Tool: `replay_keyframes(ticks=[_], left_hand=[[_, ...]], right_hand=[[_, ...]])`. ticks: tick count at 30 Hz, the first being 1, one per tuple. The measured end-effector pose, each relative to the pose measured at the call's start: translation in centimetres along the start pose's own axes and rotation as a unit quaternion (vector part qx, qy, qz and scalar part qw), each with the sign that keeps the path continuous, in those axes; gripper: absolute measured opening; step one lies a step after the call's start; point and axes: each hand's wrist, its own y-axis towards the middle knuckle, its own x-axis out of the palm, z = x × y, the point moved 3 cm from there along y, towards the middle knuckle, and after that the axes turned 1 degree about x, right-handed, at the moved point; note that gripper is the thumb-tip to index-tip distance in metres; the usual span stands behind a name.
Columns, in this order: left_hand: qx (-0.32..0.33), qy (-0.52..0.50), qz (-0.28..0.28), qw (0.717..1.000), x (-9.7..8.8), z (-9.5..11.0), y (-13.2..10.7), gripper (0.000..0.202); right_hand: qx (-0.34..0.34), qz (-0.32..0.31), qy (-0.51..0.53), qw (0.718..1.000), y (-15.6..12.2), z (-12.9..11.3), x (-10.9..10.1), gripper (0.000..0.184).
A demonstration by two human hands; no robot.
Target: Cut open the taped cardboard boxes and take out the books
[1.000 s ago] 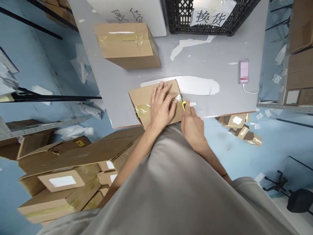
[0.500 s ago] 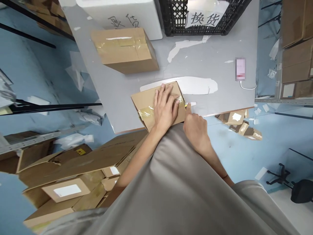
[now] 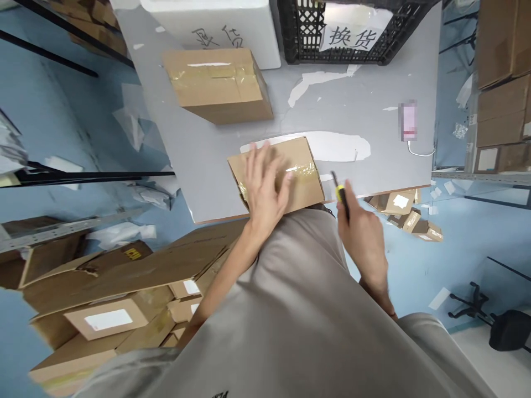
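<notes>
A small taped cardboard box [image 3: 301, 185] lies at the front edge of the grey table, turned slightly askew. Over its left part my left hand [image 3: 265, 188] is spread, fingers apart; whether the palm presses on the box I cannot tell. Off the box's right side, my right hand [image 3: 362, 235] is closed round a black and yellow utility knife [image 3: 341, 194]. The knife's tip points up and left, apart from the box. Clear tape [image 3: 302, 170] runs across the box top.
Behind stand a larger taped carton [image 3: 215, 83], a white foam box [image 3: 232, 27] and a black plastic crate [image 3: 290, 33]. A phone [image 3: 409, 121] on a cable lies at the right. Open cartons [image 3: 124, 276] crowd the floor at left, and small boxes [image 3: 398, 202] lie on the floor at right.
My right hand has drawn back to the right with the utility knife, away from the box's right end. My left hand has shifted left across the box top.
</notes>
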Motion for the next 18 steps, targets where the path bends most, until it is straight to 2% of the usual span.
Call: replay_keyframes(ticks=[2,4,7,9,13,16,18], left_hand=[[-0.04,0.015,0.049,0.998,-1.3,-1.5,-1.1,0.063],[-0.078,0.021,0.082,0.993,-1.9,-3.4,-2.2,0.07],[-0.126,0.008,0.097,0.987,-2.1,-6.5,-3.4,0.082],[-0.147,-0.008,0.096,0.985,-2.3,-8.0,-4.0,0.086],[-0.183,-0.025,0.1,0.978,-3.4,-10.0,-5.0,0.082],[-0.199,-0.034,0.116,0.972,-4.4,-11.7,-5.7,0.081],[-0.21,-0.045,0.129,0.968,-5.2,-13.1,-6.4,0.08]], right_hand=[[0.033,0.057,0.039,0.997,2.7,2.3,0.2,0.055],[0.077,0.073,0.068,0.992,6.8,5.0,1.9,0.046],[0.131,0.025,0.171,0.976,13.2,8.4,6.6,0.036],[0.161,0.004,0.261,0.952,16.1,9.7,9.7,0.033],[0.209,-0.032,0.356,0.91,18.9,10.0,14.6,0.023],[0.231,-0.046,0.371,0.898,19.7,9.1,17.3,0.026],[0.223,-0.063,0.374,0.898,19.8,8.2,18.8,0.031]])
